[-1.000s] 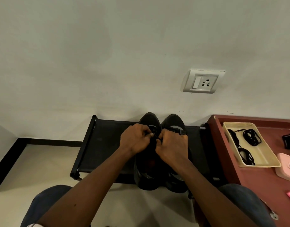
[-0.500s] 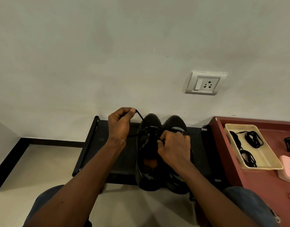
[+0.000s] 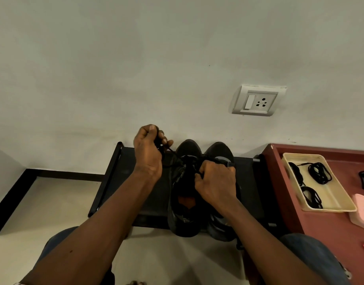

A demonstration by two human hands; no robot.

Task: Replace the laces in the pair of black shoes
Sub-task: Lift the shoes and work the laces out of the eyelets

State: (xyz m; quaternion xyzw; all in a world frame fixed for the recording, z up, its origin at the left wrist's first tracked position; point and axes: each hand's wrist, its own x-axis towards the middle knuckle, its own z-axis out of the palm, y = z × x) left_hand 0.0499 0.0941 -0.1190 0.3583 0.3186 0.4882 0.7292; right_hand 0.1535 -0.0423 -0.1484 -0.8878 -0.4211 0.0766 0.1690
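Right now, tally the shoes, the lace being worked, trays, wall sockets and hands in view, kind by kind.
Black lace-up shoes: 2
Black lace gripped by the hands: 1
Cream plastic tray: 1
White wall socket: 1
Left hand and right hand: 2
Total: 7

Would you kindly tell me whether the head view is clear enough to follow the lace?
Head view: dim, even light, no glare; the lace by the left hand barely stands out from the black shoes and rack; no motion blur; the wide-angle lens skews the socket.
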